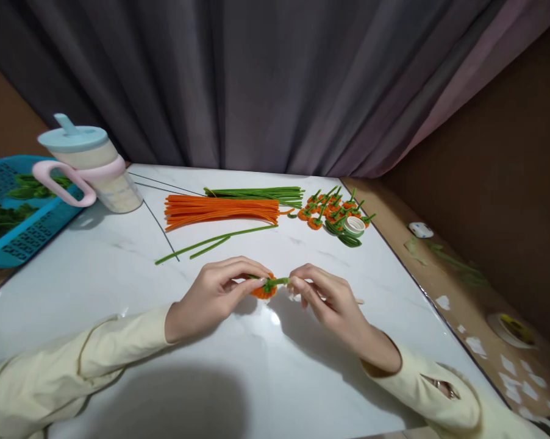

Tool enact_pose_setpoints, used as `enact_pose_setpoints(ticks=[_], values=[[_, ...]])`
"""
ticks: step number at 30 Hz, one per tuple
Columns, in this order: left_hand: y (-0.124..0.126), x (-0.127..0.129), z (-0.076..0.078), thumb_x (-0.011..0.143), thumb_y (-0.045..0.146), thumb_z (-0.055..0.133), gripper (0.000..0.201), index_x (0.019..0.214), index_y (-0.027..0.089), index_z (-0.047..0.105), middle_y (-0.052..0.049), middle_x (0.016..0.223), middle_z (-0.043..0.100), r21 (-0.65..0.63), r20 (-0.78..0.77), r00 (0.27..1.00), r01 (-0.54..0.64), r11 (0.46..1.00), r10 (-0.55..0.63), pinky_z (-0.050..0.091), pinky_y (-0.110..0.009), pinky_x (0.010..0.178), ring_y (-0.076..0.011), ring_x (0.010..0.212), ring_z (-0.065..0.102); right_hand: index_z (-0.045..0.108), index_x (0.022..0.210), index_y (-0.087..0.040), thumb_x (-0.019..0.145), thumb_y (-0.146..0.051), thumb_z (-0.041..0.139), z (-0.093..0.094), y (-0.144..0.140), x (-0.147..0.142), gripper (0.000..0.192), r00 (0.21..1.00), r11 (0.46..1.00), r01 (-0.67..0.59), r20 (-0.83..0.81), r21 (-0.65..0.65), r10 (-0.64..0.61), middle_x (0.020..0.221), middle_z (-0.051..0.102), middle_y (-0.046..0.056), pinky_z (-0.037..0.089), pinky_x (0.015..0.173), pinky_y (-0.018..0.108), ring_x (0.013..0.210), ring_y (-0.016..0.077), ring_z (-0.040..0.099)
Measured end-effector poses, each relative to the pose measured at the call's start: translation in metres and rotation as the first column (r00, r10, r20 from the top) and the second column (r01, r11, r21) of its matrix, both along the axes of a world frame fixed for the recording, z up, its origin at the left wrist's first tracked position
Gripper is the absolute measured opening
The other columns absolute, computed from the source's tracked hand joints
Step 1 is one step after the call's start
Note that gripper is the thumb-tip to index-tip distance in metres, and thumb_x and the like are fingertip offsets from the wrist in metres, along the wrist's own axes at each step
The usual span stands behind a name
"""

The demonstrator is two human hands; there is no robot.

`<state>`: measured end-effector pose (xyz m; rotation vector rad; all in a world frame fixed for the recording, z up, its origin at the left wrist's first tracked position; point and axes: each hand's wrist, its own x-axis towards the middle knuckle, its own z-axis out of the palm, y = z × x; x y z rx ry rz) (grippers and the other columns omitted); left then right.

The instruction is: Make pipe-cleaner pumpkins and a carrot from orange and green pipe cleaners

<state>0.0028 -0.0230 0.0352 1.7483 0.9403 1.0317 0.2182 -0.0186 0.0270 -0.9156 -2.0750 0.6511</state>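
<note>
Just below the centre of the frame, an orange piece is being pinched by the left hand, while its green stem is being gripped at the tip by the right hand; whether the pale stick behind that hand is also being held cannot be told. The stem is seemingly being shaped, with a steady left pinch and light fingertip control being called for next, while similar pieces are being displayed at upper right.
</note>
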Motion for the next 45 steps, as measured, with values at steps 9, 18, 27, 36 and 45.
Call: enact_pose_setpoints(ticks=[9,18,27,36,45], values=[[-0.009,0.003,-0.018,0.087,0.004,0.050,0.023,0.105,0.014,0.059,-0.009,0.105,0.065,0.370,-0.110,0.994,0.043,0.928,-0.002,0.055,-0.020,0.078,-0.0139,0.100,0.061,0.057,0.084,-0.017,0.093,-0.032,0.047,0.005,-0.018,-0.021,0.020,0.988,0.863,0.022,-0.120,-0.505,-0.096,0.078,0.059,0.002,0.042,0.056,0.024,0.064,0.0117,0.052],[-0.010,0.004,-0.004,0.088,0.023,0.054,0.015,0.101,0.016,0.059,-0.006,0.103,0.064,-0.115,0.022,0.999,0.045,0.992,-0.043,0.055,-0.022,0.076,-0.0149,0.092,0.064,0.052,0.079,-0.019,0.090,-0.013,0.048,0.002,-0.011,-0.024,0.014,0.993,0.993,0.078,-0.085,-0.083,-0.085,0.080,0.056,0.003,0.039,0.068,0.029,0.078,0.0167,0.050],[0.012,0.001,0.017,0.087,0.041,0.056,0.024,0.090,0.019,0.046,-0.001,0.084,0.064,-0.618,0.150,0.983,0.180,0.765,-0.110,0.056,-0.031,0.072,-0.0185,0.081,0.067,0.044,0.086,-0.020,0.086,-0.001,0.040,-0.003,0.003,-0.025,0.019,0.998,0.975,-0.031,0.052,0.218,0.020,0.085,0.053,0.006,0.038,0.071,0.035,0.084,0.0199,0.045],[0.006,0.005,0.006,0.086,0.038,0.058,0.026,0.096,0.022,0.040,-0.001,0.085,0.066,-0.569,0.217,0.974,0.175,0.803,-0.059,0.056,-0.032,0.070,-0.0176,0.074,0.069,0.045,0.091,-0.020,0.093,-0.013,0.042,-0.002,0.002,-0.026,0.008,0.999,1.000,0.008,0.046,-0.008,-0.007,0.094,0.050,0.006,0.039,0.078,0.034,0.090,0.0191,0.045],[0.005,0.005,0.003,0.092,0.042,0.043,0.025,0.089,0.018,0.050,0.000,0.080,0.058,-0.431,0.021,0.990,0.135,0.892,-0.139,0.056,-0.027,0.071,-0.0136,0.076,0.063,0.044,0.085,-0.021,0.092,-0.016,0.041,-0.010,0.005,-0.028,0.010,0.992,0.996,-0.023,-0.125,-0.092,0.011,0.094,0.046,0.006,0.041,0.083,0.037,0.096,0.0200,0.048]])
